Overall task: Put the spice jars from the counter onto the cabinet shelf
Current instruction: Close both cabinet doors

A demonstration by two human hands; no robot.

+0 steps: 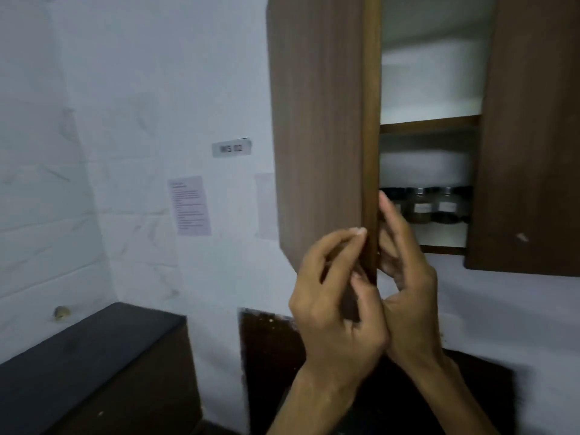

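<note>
The brown wall cabinet stands partly open. Its left door [317, 127] is swung out edge-on toward me. My left hand [337, 296] grips the outer face and lower edge of that door. My right hand [405, 271] holds the same edge from the inner side, fingers curled round it. On the lower cabinet shelf [442, 235] a row of glass spice jars [434, 205] with dark lids and white labels stands upright; the leftmost is partly hidden by my right hand. No jar is in either hand.
The right cabinet door [530, 133] hangs open at the right. An upper shelf [430, 124] holds a white container. A dark counter [78, 353] runs along the left wall. Paper notices [190, 205] hang on the white tiled wall.
</note>
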